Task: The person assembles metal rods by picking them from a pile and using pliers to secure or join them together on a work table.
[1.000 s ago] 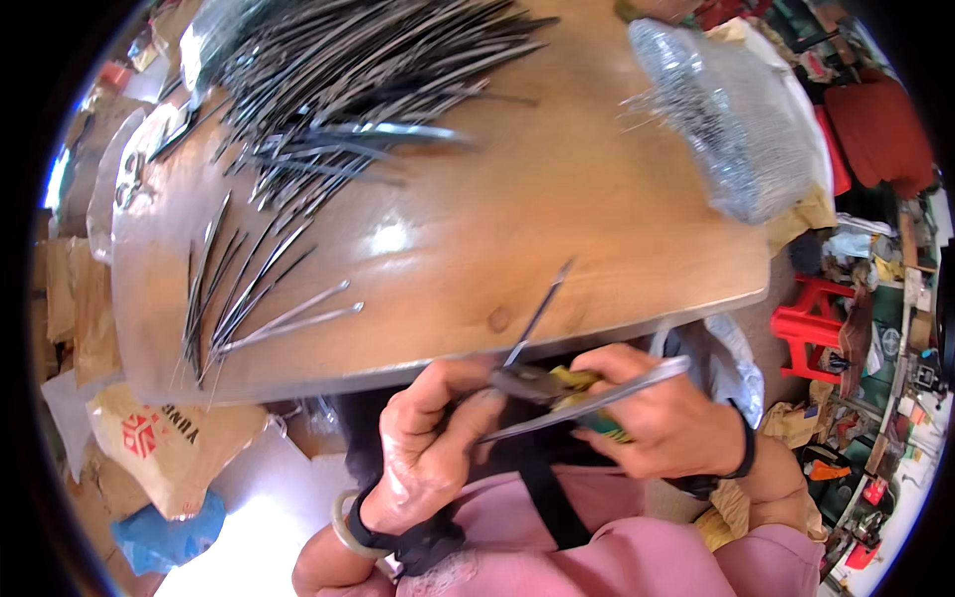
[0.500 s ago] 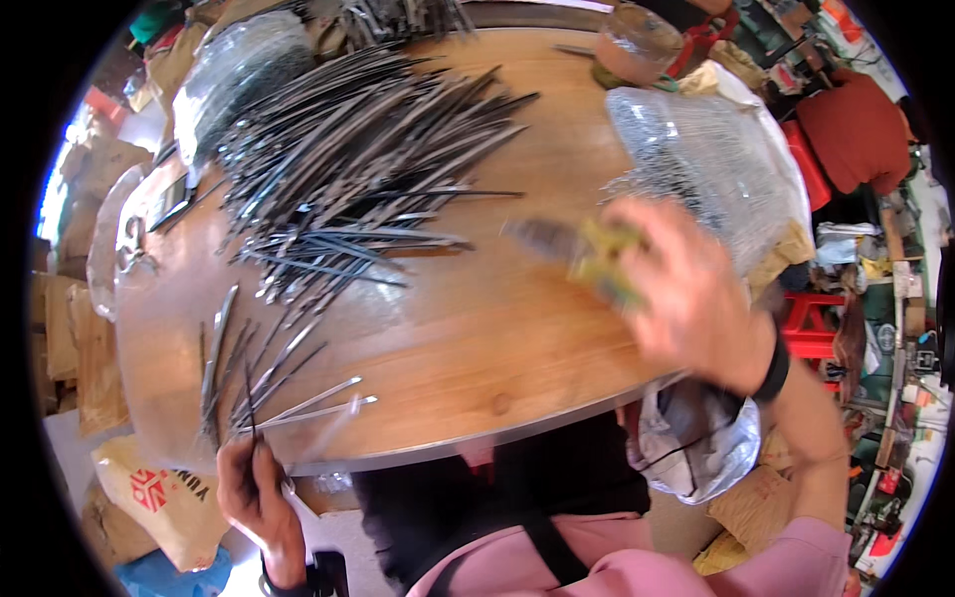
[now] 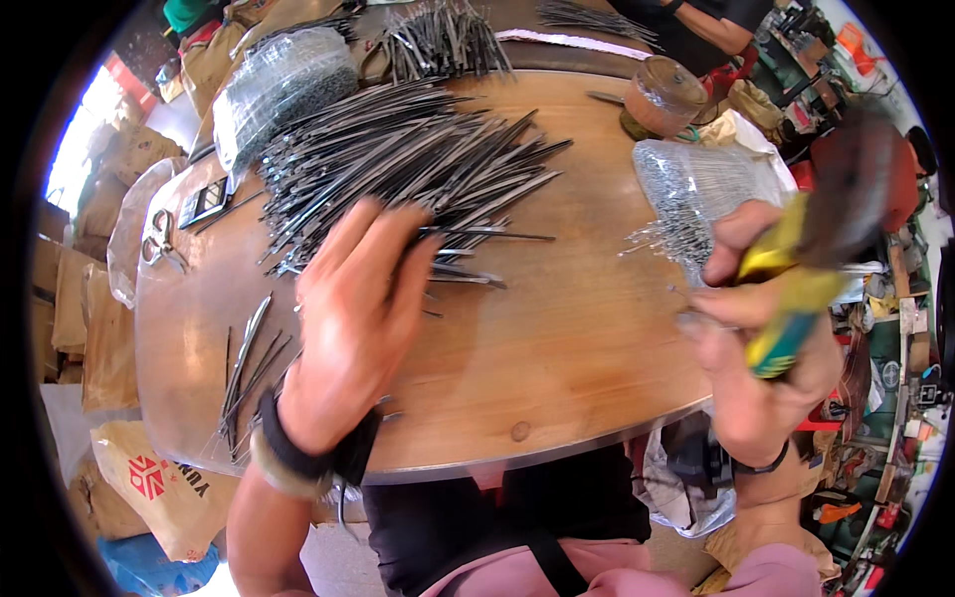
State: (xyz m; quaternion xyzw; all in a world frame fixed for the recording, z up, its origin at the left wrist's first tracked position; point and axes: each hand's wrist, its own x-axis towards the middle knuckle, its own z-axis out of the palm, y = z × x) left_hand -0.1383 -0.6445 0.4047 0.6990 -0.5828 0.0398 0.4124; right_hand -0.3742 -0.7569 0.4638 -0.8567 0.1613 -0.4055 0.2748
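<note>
My left hand (image 3: 358,313) reaches over a broad pile of thin dark strips (image 3: 398,149) on the wooden table. Its fingers are stretched and slightly apart, with thumb and forefinger at the end of one dark strip (image 3: 507,237) that juts out to the right. No firm grip on it shows. Off to the right, raised above the table edge, my right hand (image 3: 766,368) is closed round pliers (image 3: 786,308) with yellow and green handles. The dark jaws point up and are blurred. A small thin grey piece (image 3: 701,313) shows at that hand's fingertips, too blurred to name.
A few loose strips (image 3: 249,373) lie by the table's left edge, below scissors (image 3: 161,239) and a small dark device (image 3: 206,202). Clear bags of thin metal pieces (image 3: 701,189) (image 3: 284,95) flank the pile. A brown round tub (image 3: 665,97) stands behind. Another person's arm (image 3: 711,30) shows beyond.
My left hand has moved from the table's near left edge, where it held a dark strip, up to the pile. The right hand has moved rightward, and the pliers now point up. The view has shifted.
</note>
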